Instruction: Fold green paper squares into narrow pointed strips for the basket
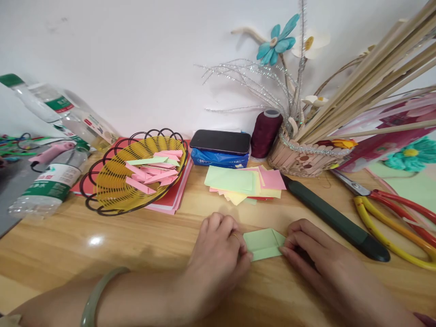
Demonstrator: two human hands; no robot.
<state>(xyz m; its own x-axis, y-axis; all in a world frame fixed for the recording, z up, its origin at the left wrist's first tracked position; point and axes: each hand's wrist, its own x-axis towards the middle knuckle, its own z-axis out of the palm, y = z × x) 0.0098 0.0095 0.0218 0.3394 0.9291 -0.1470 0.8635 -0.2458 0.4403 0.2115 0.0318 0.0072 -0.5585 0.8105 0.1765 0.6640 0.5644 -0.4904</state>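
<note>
The green paper (264,247) is in the lower middle of the frame, just over the table (143,245). It is thin and smooth, with straight fold lines and a slanted top right corner. The left hand (221,247) pinches its left end, with the fingers curled. The right hand (311,250) pinches its right end between thumb and fingers. The table is shiny wood with stripy grain.

Above the hands, in the middle, is a messy pile of flat notes (230,179), green, yellow and pink. Behind it a flat black phone (220,141) lies on a shiny blue pack (218,159). The pack has white letters too small to read. Next to it stands a fat dark purple spool (266,134) of thread.

Left of the middle is a round yellow basket (111,181), woven, with dark loops around its rim. Folded pink and green strips (151,171) lie in it. At the far left are clear plastic bottles (51,181); their green, white and red labels are too blurry to read.

On the right are a long dark green tool (330,213), scissors (357,188) with smooth handles, and a pot (296,159) made of little wood slats.
</note>
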